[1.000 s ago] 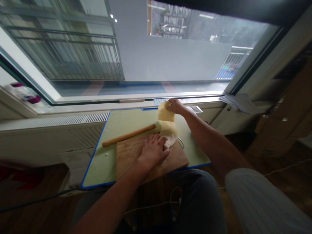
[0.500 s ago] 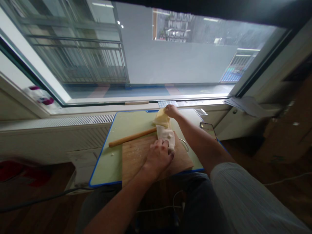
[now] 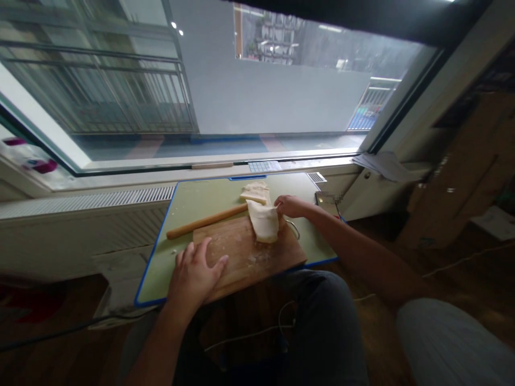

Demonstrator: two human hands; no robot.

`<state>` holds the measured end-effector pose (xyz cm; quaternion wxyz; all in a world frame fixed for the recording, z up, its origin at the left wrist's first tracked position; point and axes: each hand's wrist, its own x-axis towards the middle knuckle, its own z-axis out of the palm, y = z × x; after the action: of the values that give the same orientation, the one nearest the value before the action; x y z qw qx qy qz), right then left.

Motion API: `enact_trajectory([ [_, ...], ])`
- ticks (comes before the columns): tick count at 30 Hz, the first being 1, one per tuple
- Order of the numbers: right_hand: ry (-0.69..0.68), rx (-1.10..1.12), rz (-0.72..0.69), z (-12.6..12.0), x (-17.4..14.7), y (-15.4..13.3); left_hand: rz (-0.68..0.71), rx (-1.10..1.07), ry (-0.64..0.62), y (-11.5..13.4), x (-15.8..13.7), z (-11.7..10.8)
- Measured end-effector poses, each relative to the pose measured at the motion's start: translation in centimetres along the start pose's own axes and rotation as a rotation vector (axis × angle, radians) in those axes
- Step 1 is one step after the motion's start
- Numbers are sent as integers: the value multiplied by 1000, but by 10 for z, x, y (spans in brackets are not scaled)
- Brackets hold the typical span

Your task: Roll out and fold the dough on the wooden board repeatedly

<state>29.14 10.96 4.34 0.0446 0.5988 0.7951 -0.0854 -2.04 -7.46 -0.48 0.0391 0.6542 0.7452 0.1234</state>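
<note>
A pale sheet of dough [image 3: 264, 222] lies over the far right part of the wooden cutting board [image 3: 237, 260]. Behind it, on the table, rests a more yellowish, folded dough piece [image 3: 254, 191]. The fingers of my right hand [image 3: 290, 206] are closed at the upper right edge of the pale sheet, pinching it. My left hand [image 3: 196, 271] is open, fingers spread, at the board's left edge, away from the dough. A wooden rolling pin [image 3: 207, 221] lies slantwise behind the board, its right end close to the dough.
Under the board stands a small light-green table [image 3: 156, 268] with a blue rim. A metal handle [image 3: 293, 228] shows at the board's right side. A phone [image 3: 328, 201] lies at the table's right edge. Beyond are a radiator [image 3: 132, 206] and a window sill with a bottle [image 3: 32, 156].
My left hand has let go of the dough and moved left to the board's edge. The right hand has come down from the yellowish piece to the pale sheet's edge.
</note>
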Motion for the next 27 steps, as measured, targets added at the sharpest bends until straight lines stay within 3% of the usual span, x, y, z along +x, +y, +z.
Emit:
enact_trajectory([
  [7, -10, 99, 174, 3, -35, 4, 79, -9, -33, 21, 21, -6],
  [11, 18, 162, 233, 5, -43, -7, 54, 0, 72, 22, 52, -17],
  [13, 92, 194, 202, 11, -48, -17, 76, 4, 110, 24, 76, -19],
  [18, 268, 185, 100, 37, -86, -49, 93, 41, -119, 25, 123, -12],
  [22, 266, 170, 114, 47, -114, -64, 102, 40, -112, 18, 132, -6],
  [27, 210, 145, 5, 39, -118, -62, 63, 17, -103, 11, 129, -8],
])
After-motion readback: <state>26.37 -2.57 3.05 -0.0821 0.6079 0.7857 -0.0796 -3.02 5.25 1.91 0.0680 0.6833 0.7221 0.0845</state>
